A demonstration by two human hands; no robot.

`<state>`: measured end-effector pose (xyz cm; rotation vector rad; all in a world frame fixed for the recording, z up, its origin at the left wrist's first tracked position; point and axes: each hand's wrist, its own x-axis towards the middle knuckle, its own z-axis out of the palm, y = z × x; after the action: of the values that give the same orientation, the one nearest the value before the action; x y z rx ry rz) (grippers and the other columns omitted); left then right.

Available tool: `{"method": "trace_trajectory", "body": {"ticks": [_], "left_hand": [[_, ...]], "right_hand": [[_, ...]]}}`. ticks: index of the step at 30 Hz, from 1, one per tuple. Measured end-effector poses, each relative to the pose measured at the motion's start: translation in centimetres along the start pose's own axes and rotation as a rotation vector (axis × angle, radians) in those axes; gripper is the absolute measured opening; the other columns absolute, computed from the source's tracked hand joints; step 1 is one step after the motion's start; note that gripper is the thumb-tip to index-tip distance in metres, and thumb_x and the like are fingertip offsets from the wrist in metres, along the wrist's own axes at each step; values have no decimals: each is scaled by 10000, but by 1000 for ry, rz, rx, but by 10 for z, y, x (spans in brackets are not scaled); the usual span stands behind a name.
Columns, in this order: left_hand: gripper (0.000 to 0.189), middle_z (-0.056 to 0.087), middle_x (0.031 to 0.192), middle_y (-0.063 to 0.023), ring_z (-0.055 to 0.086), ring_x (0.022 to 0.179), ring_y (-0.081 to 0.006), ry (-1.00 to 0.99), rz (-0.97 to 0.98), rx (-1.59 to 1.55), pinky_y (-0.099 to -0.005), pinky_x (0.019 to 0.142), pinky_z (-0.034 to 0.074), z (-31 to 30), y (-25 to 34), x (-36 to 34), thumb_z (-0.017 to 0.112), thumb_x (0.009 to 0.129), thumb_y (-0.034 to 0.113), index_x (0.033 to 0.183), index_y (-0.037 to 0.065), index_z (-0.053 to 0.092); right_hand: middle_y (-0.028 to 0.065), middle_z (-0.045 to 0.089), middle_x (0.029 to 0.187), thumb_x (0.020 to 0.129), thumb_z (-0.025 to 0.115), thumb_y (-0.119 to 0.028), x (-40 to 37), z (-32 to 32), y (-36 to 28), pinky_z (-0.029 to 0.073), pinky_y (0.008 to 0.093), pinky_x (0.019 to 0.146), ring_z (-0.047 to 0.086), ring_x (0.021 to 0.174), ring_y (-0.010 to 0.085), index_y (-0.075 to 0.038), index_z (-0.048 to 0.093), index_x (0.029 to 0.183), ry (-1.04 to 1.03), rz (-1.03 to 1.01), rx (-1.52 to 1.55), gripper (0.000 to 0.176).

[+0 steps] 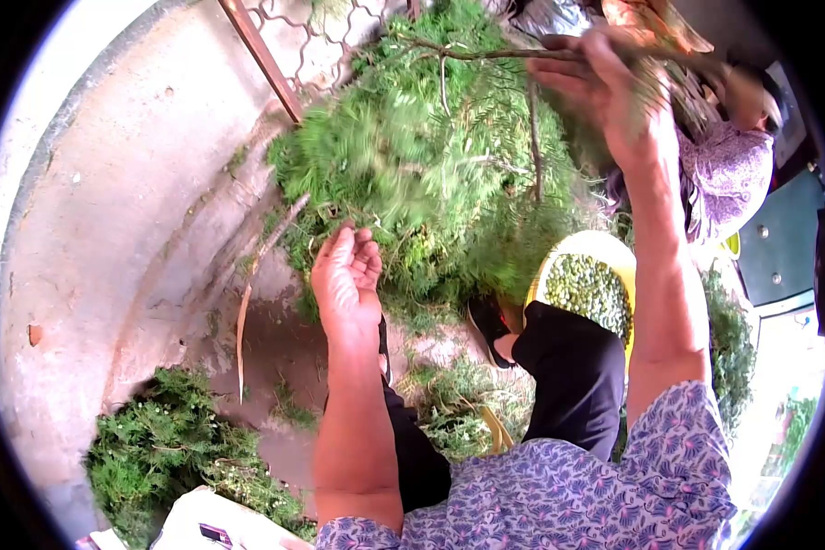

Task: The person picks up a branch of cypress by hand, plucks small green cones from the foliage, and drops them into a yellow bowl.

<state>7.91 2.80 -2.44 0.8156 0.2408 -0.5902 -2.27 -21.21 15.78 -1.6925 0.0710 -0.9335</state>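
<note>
My right hand (605,87) is raised at the upper right, its fingers closed around a thin, leafy branch (495,55). The branch stretches leftward over a large heap of feathery green cuttings (403,165), and its hanging sprigs are blurred by motion. Lower and to the left, my left hand (348,280) is held palm up at the near edge of the heap. Its fingers are loosely curled and apart, with nothing visible in them. Beside my right leg stands a yellow bucket (629,266) holding many small pale green berries or seed cones (587,293).
Another person in a patterned top (729,174) sits at the upper right. A bare stick (245,321) lies left of my left hand. A smaller green pile (156,440) is at the lower left, near a white sack (202,527). A concrete wall (137,202) rises along the left.
</note>
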Motion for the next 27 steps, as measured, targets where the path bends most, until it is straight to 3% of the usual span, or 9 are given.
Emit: {"method": "trace_trajectory", "body": {"ticks": [2, 6, 9, 13, 18, 20, 23, 24, 27], "left_hand": [[139, 622, 798, -34, 580, 637, -103, -18, 30, 4, -232, 574, 485, 2, -2, 1, 559, 862, 173, 963, 80, 584], [129, 632, 787, -30, 583, 637, -101, -108, 61, -15, -214, 568, 471, 11, -3, -1, 576, 848, 130, 959, 65, 592], [139, 632, 797, -41, 593, 666, -117, -90, 89, 62, -222, 586, 472, 19, -8, -6, 577, 848, 131, 957, 47, 589], [346, 620, 937, -103, 586, 860, -171, -185, 308, 416, -291, 744, 450, 23, -19, -13, 601, 840, 256, 1014, -40, 566], [562, 482, 1214, -131, 450, 1065, -235, -130, -73, 330, -387, 950, 277, 36, -18, -21, 631, 797, 383, 1175, -6, 482], [590, 428, 1269, -110, 376, 1146, -231, -592, -129, 412, -432, 979, 233, 37, -23, -24, 640, 789, 374, 1236, 43, 444], [488, 557, 1097, -87, 563, 885, -180, -307, -120, 589, -319, 775, 442, 45, -40, -35, 671, 766, 183, 1217, 121, 495], [437, 608, 996, -90, 593, 762, -147, -214, -38, 634, -248, 631, 471, 48, -45, -35, 663, 763, 123, 1174, 69, 525], [390, 615, 909, -90, 567, 823, -136, -534, -45, 763, -267, 657, 454, 48, -37, -25, 662, 751, 65, 1107, -12, 521]], "right_hand": [[173, 597, 954, 911, 452, -207, -6, -9, -8, 552, 334, 739, 636, 829, 252, 5, 529, 884, -94, -82, 207, 228], [251, 585, 1002, 904, 457, -249, -24, -4, 14, 543, 351, 782, 614, 899, 323, -28, 567, 829, 77, 39, 441, 258], [285, 552, 1005, 921, 431, -218, -44, 7, 34, 535, 400, 814, 583, 920, 402, -15, 422, 899, 298, 135, 643, 205], [337, 464, 1108, 946, 344, -240, -62, 1, 61, 494, 417, 882, 524, 1015, 422, 60, 375, 957, 381, 172, 817, 301], [332, 491, 1049, 935, 390, -188, -76, -12, 81, 517, 432, 848, 529, 994, 438, 52, 388, 923, 494, 234, 920, 241], [334, 490, 1047, 936, 387, -187, -83, -13, 92, 518, 438, 845, 525, 994, 445, 52, 386, 916, 512, 215, 973, 240], [339, 487, 1044, 939, 376, -187, -90, -18, 106, 515, 453, 845, 522, 992, 455, 51, 385, 902, 548, 219, 1084, 241], [342, 487, 1039, 939, 375, -190, -91, -20, 108, 513, 457, 845, 520, 992, 458, 51, 388, 895, 574, 235, 1096, 245], [351, 496, 1012, 936, 380, -196, -91, -30, 115, 505, 477, 846, 517, 994, 462, 50, 404, 865, 618, 258, 1103, 258]]}}
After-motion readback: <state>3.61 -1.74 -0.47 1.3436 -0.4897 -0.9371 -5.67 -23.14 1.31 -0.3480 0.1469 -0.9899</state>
